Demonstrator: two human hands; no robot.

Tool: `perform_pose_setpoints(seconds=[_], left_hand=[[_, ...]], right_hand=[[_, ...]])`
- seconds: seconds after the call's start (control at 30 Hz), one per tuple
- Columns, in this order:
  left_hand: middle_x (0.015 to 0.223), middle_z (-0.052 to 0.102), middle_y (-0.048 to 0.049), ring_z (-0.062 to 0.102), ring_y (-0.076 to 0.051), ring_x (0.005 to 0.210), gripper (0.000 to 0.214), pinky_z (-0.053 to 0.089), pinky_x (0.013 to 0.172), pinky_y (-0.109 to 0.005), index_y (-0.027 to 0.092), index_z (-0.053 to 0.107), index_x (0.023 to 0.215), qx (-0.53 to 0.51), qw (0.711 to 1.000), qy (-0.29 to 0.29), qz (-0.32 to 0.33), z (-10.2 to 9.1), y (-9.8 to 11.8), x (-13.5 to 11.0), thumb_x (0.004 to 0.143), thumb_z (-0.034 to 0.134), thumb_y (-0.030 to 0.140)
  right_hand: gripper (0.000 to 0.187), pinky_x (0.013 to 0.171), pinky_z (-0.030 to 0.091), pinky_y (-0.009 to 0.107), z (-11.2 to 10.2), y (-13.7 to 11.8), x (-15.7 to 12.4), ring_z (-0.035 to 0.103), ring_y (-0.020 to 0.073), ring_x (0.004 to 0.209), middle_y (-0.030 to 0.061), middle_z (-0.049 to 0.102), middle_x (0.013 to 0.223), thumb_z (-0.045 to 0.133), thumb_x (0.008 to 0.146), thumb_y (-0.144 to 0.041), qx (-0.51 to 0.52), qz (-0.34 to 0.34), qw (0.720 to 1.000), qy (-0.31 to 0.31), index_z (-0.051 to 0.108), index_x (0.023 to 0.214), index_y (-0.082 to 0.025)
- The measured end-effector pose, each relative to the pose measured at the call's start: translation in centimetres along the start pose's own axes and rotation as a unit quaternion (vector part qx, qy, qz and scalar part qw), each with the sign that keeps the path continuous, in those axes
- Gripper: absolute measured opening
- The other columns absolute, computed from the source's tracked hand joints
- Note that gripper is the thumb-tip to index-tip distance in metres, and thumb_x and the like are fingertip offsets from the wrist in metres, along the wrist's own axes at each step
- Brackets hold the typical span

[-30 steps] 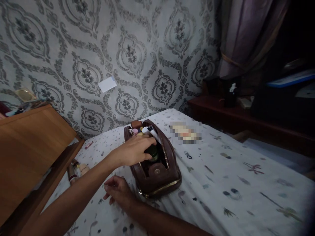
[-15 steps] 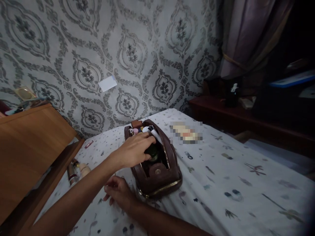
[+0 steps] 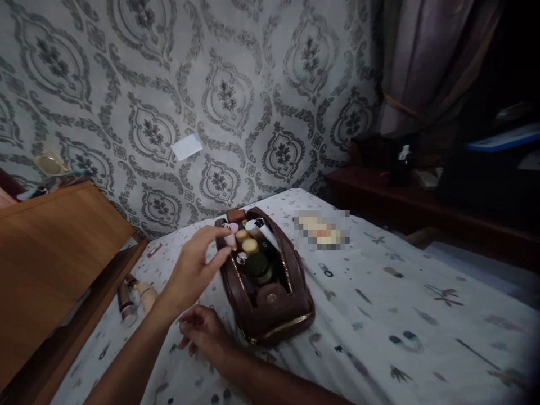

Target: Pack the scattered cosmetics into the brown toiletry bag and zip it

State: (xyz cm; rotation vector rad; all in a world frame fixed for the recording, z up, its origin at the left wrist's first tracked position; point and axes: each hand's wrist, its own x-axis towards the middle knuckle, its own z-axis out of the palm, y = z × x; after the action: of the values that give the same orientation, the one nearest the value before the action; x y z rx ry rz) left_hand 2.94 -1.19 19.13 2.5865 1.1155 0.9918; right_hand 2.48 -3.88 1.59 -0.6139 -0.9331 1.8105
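The brown bag (image 3: pixel 274 322) is sitting on the printed sheet (image 3: pixel 379 360) in the middle of the view, its zip mouth gaping upward. Inside, a dark green jar (image 3: pixel 258 266) is resting toward the near end, with gold-capped containers (image 3: pixel 250 246) standing behind it and a white tube (image 3: pixel 269 235) leaning along the right side. A pink item (image 3: pixel 230 240) is showing at the left rim, between the thumb and forefinger of the left hand (image 3: pixel 192 270), which are arching apart; whether they are touching it I cannot tell. The right hand (image 3: pixel 206 333) is lying on the sheet just left of the bag, its fingers curling loosely, gripping nothing that shows. Farther left, a brown cylinder (image 3: pixel 125 302) and a beige bottle (image 3: pixel 147 295) are lying side by side, and a wooden panel (image 3: pixel 63 242) is slanting beyond them. Right of the bag, a pixelated yellowish item (image 3: pixel 322 230) is lying on the sheet. Behind, a white card (image 3: pixel 187 147) is showing against the patterned wallpaper (image 3: pixel 228 98), while a pump bottle (image 3: pixel 404 163) is standing on the dark red table (image 3: pixel 363 185) near a tied curtain (image 3: pixel 415 62).
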Motion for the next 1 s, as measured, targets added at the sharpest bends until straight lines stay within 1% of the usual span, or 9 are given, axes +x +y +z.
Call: perform_pose_setpoints(seconds=[0.13, 0.3, 0.4, 0.5, 0.57, 0.63, 0.7, 0.83, 1.0], left_hand=[[0.105, 0.068, -0.0046, 0.06, -0.022, 0.1, 0.021, 0.045, 0.09, -0.033, 0.022, 0.066, 0.101, -0.025, 0.988, 0.111, -0.104, -0.4, -3.1, -3.0, 0.087, 0.058, 0.035], [0.092, 0.07, -0.0053, 0.063, -0.023, 0.092, 0.026, 0.048, 0.083, -0.033, 0.019, 0.067, 0.09, -0.111, 0.963, 0.134, -0.204, 0.5, -6.4, -6.9, 0.081, 0.063, 0.043], [0.093, 0.069, -0.0054, 0.062, -0.023, 0.093, 0.024, 0.049, 0.083, -0.033, 0.019, 0.066, 0.092, -0.094, 0.969, 0.126, -0.193, 0.9, -6.1, -7.7, 0.085, 0.059, 0.041], [0.098, 0.067, -0.0049, 0.06, -0.022, 0.095, 0.018, 0.047, 0.086, -0.034, 0.021, 0.064, 0.099, -0.023, 0.988, 0.112, -0.105, 0.7, -4.0, -6.2, 0.089, 0.055, 0.032], [0.1, 0.066, -0.0053, 0.058, -0.022, 0.098, 0.016, 0.046, 0.088, -0.036, 0.021, 0.062, 0.103, 0.033, 0.997, 0.069, 0.001, 0.5, -2.0, -4.3, 0.091, 0.054, 0.026], [0.105, 0.064, -0.0068, 0.054, -0.022, 0.104, 0.018, 0.044, 0.092, -0.038, 0.021, 0.062, 0.106, 0.089, 0.99, -0.04, 0.103, 0.4, 0.0, -2.0, 0.093, 0.05, 0.02], [0.113, 0.059, -0.0077, 0.049, -0.023, 0.109, 0.024, 0.041, 0.096, -0.041, 0.022, 0.062, 0.11, 0.143, 0.964, -0.152, 0.164, 0.5, 1.6, 0.1, 0.092, 0.047, 0.015], [0.106, 0.052, -0.0062, 0.047, -0.024, 0.101, 0.036, 0.038, 0.095, -0.042, 0.027, 0.061, 0.119, 0.225, 0.901, -0.31, 0.203, 1.2, 3.2, 2.9, 0.085, 0.057, 0.014], [0.104, 0.052, -0.0091, 0.046, -0.025, 0.1, 0.028, 0.036, 0.088, -0.038, 0.023, 0.068, 0.106, 0.289, 0.86, -0.348, 0.234, 3.1, 3.6, 4.1, 0.084, 0.054, 0.014]], right_hand=[[0.041, 0.04, 0.032, 0.02, 0.2, -0.1, 0.1, 0.057, 0.0093, 0.047, -0.0073, 0.051, 0.063, 0.075, 0.059, -0.048, 0.007, 0.007, 1.0, 0.003, 0.054, 0.079, -0.019], [0.046, 0.041, 0.032, 0.02, 0.2, -0.2, 0.2, 0.057, 0.0101, 0.047, -0.0057, 0.054, 0.064, 0.077, 0.056, -0.053, 0.01, 0.008, 1.0, -0.004, 0.055, 0.077, -0.019], [0.051, 0.041, 0.032, 0.02, 0.2, -0.1, 0.3, 0.056, 0.0095, 0.046, -0.0055, 0.055, 0.064, 0.077, 0.053, -0.058, 0.011, 0.007, 1.0, -0.009, 0.054, 0.077, -0.019], [0.055, 0.041, 0.032, 0.019, 0.1, 0.0, 0.3, 0.056, 0.0098, 0.047, -0.0052, 0.055, 0.063, 0.076, 0.052, -0.062, -0.006, 0.007, 1.0, -0.011, 0.055, 0.078, -0.018], [0.056, 0.041, 0.033, 0.02, 0.1, -0.1, 0.2, 0.056, 0.0107, 0.048, -0.0047, 0.055, 0.06, 0.075, 0.052, -0.063, -0.018, 0.005, 1.0, 0.001, 0.056, 0.079, -0.018], [0.053, 0.042, 0.034, 0.021, 0.1, -0.3, 0.0, 0.056, 0.0113, 0.049, -0.0036, 0.056, 0.06, 0.075, 0.053, -0.061, -0.023, 0.004, 1.0, 0.005, 0.056, 0.078, -0.017], [0.049, 0.043, 0.035, 0.021, 0.1, -0.5, -0.2, 0.057, 0.0111, 0.05, -0.0024, 0.058, 0.064, 0.076, 0.055, -0.055, -0.017, 0.005, 1.0, 0.005, 0.056, 0.078, -0.017], [0.044, 0.042, 0.035, 0.02, 0.2, -0.3, -0.2, 0.058, 0.0107, 0.049, -0.0043, 0.056, 0.066, 0.076, 0.055, -0.048, 0.008, 0.016, 1.0, 0.023, 0.053, 0.078, -0.019], [0.047, 0.039, 0.034, 0.019, 0.2, 0.3, 0.3, 0.057, 0.0102, 0.047, -0.0044, 0.055, 0.065, 0.076, 0.052, -0.05, 0.023, 0.016, 1.0, 0.015, 0.054, 0.079, -0.019]])
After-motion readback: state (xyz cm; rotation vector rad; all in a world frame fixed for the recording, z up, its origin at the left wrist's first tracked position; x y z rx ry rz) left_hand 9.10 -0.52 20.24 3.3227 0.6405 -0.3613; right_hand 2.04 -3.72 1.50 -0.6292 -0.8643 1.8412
